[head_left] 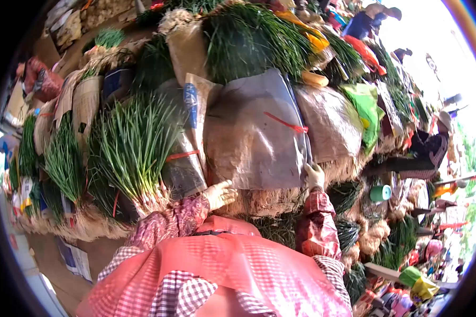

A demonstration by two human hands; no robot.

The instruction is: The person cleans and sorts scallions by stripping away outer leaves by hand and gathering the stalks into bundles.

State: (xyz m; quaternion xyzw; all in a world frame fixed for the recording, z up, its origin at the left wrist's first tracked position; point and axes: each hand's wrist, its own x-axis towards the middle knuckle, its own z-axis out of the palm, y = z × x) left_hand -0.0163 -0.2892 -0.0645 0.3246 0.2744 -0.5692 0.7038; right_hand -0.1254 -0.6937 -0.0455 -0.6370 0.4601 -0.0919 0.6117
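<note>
A large greyish, translucent plastic sheet (pixel 259 137) wraps a big bundle of green onions, whose pale roots (pixel 269 202) stick out below its lower edge. A red tie (pixel 285 122) lies across the sheet. My left hand (pixel 220 195), in a pale glove, is at the sheet's lower left corner with its fingers stretched out. At the lower right corner, my gloved right hand (pixel 314 177) has its fingers closed on the sheet's edge. To the left, a loose bunch of green onions (pixel 137 145) stands with its leaves up and roots down.
Wrapped onion bundles stand on both sides, including one in a whitish sack (pixel 328 124). More onion greens (pixel 254 39) rise behind. A green bag (pixel 366 108) and a teal roll (pixel 380 193) are at right. A person in a cap (pixel 431 148) is farther right.
</note>
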